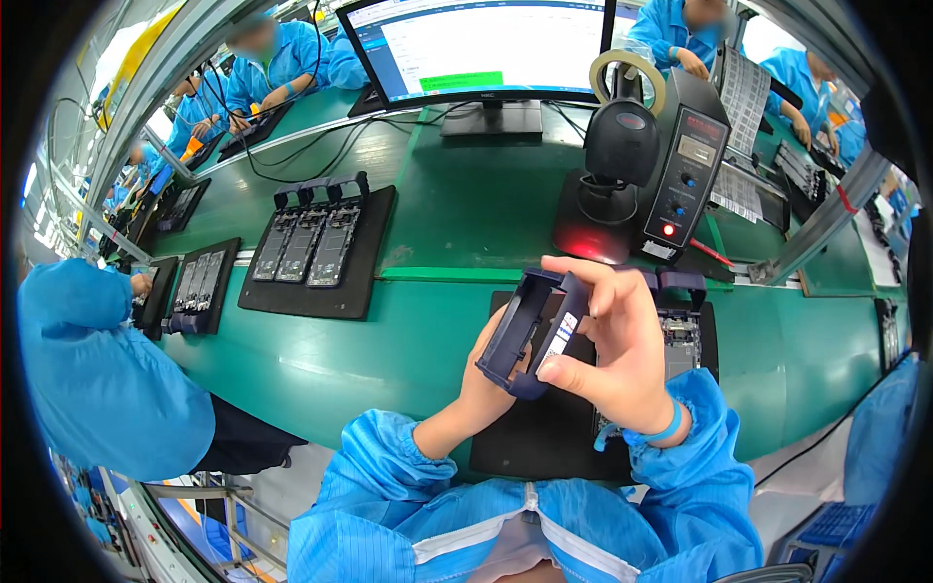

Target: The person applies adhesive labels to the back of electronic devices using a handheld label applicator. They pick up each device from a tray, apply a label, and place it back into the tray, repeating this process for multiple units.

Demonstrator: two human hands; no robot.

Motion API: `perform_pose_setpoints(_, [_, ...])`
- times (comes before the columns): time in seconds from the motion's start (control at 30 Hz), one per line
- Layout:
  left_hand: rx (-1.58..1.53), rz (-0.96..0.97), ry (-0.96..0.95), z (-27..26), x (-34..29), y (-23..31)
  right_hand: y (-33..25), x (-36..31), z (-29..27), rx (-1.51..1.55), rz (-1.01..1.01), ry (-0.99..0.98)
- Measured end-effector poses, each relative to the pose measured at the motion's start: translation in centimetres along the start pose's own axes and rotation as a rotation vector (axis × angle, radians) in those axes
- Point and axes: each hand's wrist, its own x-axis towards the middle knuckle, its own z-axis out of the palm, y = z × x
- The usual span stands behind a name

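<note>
Both my hands hold a dark navy plastic housing [549, 325], a hollow open frame with a white label on its side wall. It is tilted, above a black mat [525, 442]. My left hand [474, 396] supports it from the left and below, its fingers partly hidden behind it. My right hand [627, 345] grips its right side, thumb by the label's lower end and fingers over the top. Right of that hand, partly covered by it, a device with an exposed circuit board [680, 335] lies on the mat.
Ahead stand a barcode scanner [622, 146] glowing red at its base, a tape roll [604, 73], a black control box [685, 165] and a monitor [476, 49]. Left, a black tray [355, 291] holds three board units [328, 248]. A co-worker's sleeve [107, 369] is at far left.
</note>
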Motion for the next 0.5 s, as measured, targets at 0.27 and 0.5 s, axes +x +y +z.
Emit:
perform_pose_setpoints(0.27, [0.207,-0.023,-0.026,-0.6,-0.9,0.4,-0.8,0.8,-2.2,0.192,0.233,0.120])
perform_pose_setpoints(0.5, [-0.360,-0.415,0.032,-1.0,-2.6,1.7,-2.3,3.4,-18.1,-0.212,-0.355,1.163])
